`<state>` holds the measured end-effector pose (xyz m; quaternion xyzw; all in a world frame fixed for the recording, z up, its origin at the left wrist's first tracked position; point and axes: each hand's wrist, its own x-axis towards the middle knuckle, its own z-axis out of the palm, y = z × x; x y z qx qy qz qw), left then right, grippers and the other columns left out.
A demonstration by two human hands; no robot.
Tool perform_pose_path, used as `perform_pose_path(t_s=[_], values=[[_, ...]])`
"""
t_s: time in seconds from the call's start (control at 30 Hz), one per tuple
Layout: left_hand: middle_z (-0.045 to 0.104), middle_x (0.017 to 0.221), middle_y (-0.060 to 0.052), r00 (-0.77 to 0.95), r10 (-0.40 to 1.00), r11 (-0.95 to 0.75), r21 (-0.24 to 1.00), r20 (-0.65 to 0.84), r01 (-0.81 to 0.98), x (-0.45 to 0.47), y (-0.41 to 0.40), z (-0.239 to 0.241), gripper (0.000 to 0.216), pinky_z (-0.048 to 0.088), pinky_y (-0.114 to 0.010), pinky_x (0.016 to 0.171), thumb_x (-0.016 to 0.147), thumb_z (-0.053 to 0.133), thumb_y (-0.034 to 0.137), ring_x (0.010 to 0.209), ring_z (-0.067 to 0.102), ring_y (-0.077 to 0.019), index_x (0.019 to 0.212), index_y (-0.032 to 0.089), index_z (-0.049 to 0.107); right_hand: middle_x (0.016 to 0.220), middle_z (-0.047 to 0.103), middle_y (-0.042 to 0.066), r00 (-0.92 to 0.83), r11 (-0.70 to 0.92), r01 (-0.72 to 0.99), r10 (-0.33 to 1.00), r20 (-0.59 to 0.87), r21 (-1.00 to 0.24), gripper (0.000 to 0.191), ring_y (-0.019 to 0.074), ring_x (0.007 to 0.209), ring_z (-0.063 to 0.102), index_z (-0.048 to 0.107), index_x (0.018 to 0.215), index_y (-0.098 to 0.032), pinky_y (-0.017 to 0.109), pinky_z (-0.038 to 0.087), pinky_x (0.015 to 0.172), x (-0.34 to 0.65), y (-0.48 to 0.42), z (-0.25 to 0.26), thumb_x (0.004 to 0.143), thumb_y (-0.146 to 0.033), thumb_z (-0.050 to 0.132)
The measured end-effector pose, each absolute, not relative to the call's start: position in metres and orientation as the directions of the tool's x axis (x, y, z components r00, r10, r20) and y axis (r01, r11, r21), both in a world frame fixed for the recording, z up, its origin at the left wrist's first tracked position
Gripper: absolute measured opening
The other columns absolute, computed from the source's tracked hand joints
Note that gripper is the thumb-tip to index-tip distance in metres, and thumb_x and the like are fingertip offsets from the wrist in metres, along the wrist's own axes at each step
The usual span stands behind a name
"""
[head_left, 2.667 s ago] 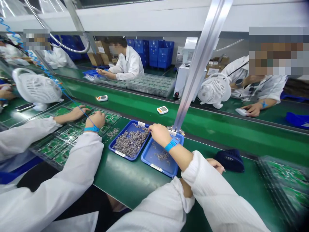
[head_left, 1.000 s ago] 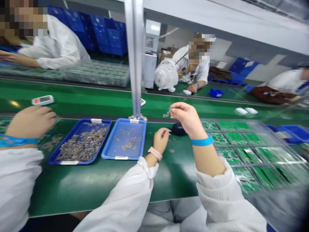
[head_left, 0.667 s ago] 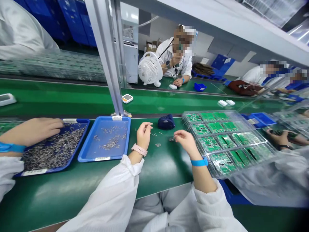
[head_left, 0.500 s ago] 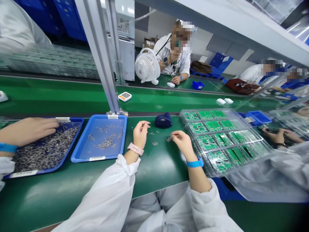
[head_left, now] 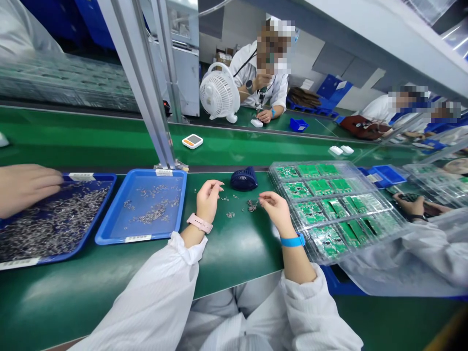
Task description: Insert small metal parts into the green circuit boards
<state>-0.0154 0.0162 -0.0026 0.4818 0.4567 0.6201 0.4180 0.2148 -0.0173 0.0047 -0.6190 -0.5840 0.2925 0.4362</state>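
My left hand (head_left: 208,201), with a pink watch strap at the wrist, hovers over the green table; its thumb and fingertips are pressed together, and anything between them is too small to make out. Just right of a small pile of metal parts (head_left: 252,205) is my right hand (head_left: 275,210), wearing a blue wristband. Its fingertips are pinched too, and I cannot make out what they hold. A smaller cluster of metal parts (head_left: 230,214) lies between my hands, with a few loose pieces around it. Behind them stands a dark blue handheld fan (head_left: 243,179).
Left of me are a blue tray (head_left: 106,237) of small metal parts and a fuller dark blue tray (head_left: 82,248), a co-worker's hand (head_left: 31,187) above it. On the right, clear plastic trays (head_left: 318,253) hold green circuit boards. A metal post (head_left: 141,83) rises behind.
My right hand has drawn slightly back from the pile, which now shows more fully. The co-worker's hand has moved left over the dark tray. My view has shifted a little.
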Motion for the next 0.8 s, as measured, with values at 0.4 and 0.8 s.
perform_pose_path(t_s=[0.4,0.8], values=[[0.064,0.075,-0.003,-0.173,0.96,-0.232,0.971,0.22,-0.053,-0.015,0.017,-0.004,0.019,0.043,-0.022,0.057,0.088,0.052,0.031,0.066,0.057,-0.0121,0.086,0.018,0.066,0.102,0.065,0.008,-0.039,0.144,0.827,0.979,0.201,-0.543,0.023,0.0207,0.088,0.062,0.069,0.104,-0.02,0.033,0.049,0.081,0.199,-0.02,0.005,0.085,-0.028,0.061],[0.063,0.071,-0.002,-0.172,0.965,-0.212,0.975,0.198,-0.064,-0.014,0.017,-0.002,0.019,0.042,-0.022,0.054,0.087,0.053,0.03,0.059,0.053,-0.0111,0.084,0.018,0.067,0.087,0.066,0.004,0.026,0.112,0.786,0.977,0.213,-0.608,0.017,0.0162,0.072,0.06,0.072,0.092,-0.02,0.03,0.048,0.073,0.217,-0.006,-0.004,0.081,-0.02,0.058]])
